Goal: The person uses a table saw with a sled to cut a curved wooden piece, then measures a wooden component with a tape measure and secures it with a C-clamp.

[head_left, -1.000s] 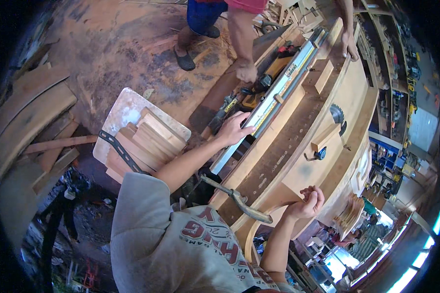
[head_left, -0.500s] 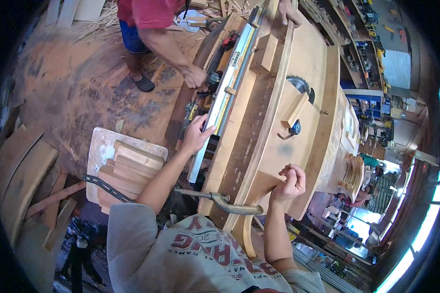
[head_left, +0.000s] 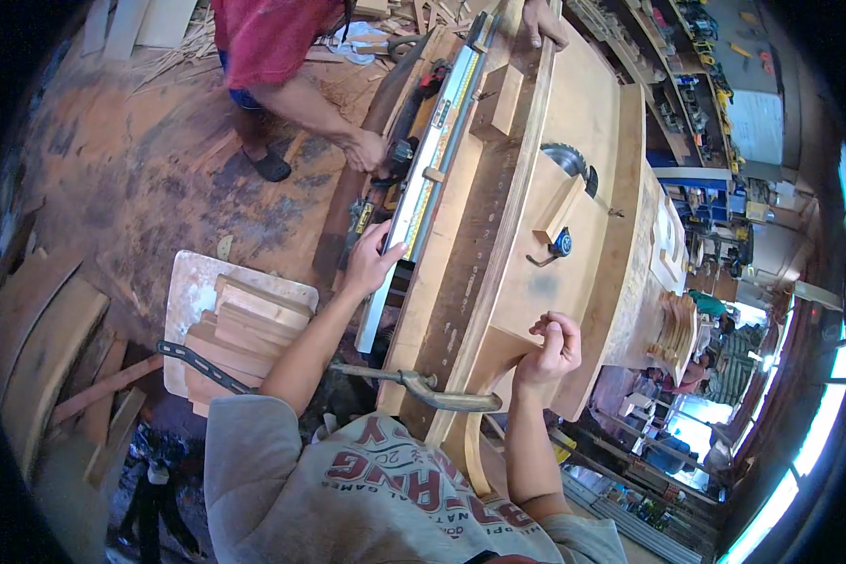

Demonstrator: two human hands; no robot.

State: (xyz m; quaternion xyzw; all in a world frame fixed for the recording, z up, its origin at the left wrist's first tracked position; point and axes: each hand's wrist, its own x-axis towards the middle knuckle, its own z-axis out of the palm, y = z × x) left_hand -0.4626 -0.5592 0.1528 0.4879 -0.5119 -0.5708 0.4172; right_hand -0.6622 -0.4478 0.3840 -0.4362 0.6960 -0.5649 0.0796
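My left hand grips the near part of a long silver spirit level with a yellow strip, its thumb lying across the top. That level runs up and away along the left side of the wooden workbench. Over the bench's near end, my right hand is raised with its fingers curled in and nothing visible in them. Just below it, a metal C-clamp is fixed to the bench edge. A co-worker's hand on the far side holds a black power tool beside the level.
On the bench lie a blue tape measure, a wood block and a circular saw blade. Wood pieces are stacked on a white board at left. The co-worker's other hand rests on the bench's far end.
The whole view has shifted slightly. My hands keep nearly the same pose, the left one still on the level. The co-worker leans a little further forward, toward the bench.
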